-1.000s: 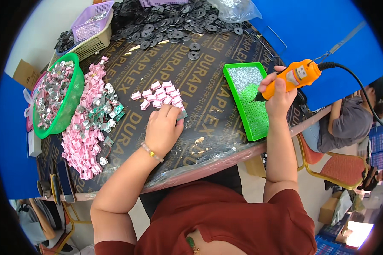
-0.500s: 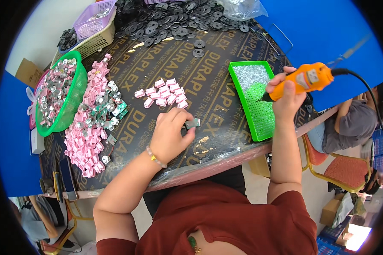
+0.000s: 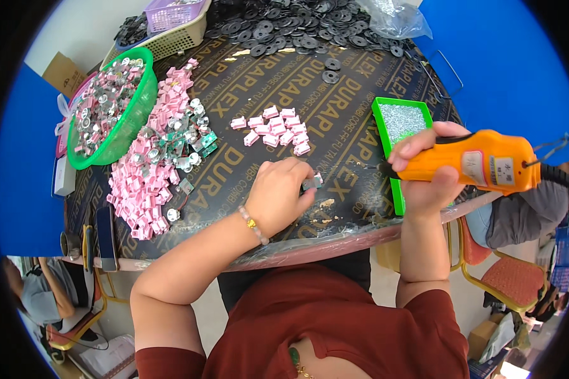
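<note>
My left hand (image 3: 281, 192) rests low over the table, thumb and fingers pinched on a small part with a grey-green face (image 3: 313, 182). My fingers cover much of it. My right hand (image 3: 427, 180) is wrapped round an orange electric screwdriver (image 3: 480, 161), its thin bit pointing left toward that part but apart from it. Under and behind the right hand lies a green tray (image 3: 382, 126) of small silvery screws (image 3: 403, 121), partly hidden by hand and tool. Just beyond my left hand sits a small group of pink plastic pieces (image 3: 277, 126).
To the left, a heap of pink pieces (image 3: 142, 196) with green circuit boards (image 3: 203, 144) lies beside a green basket (image 3: 146, 95) full of parts. Black discs (image 3: 297, 28) cover the far side near a clear plastic bag (image 3: 395, 22). A phone (image 3: 107, 237) lies near the left edge.
My right hand has brought the screwdriver from above the screw tray leftward and nearer, its bit now closer to the part in my left hand. The whole view has shifted slightly.
</note>
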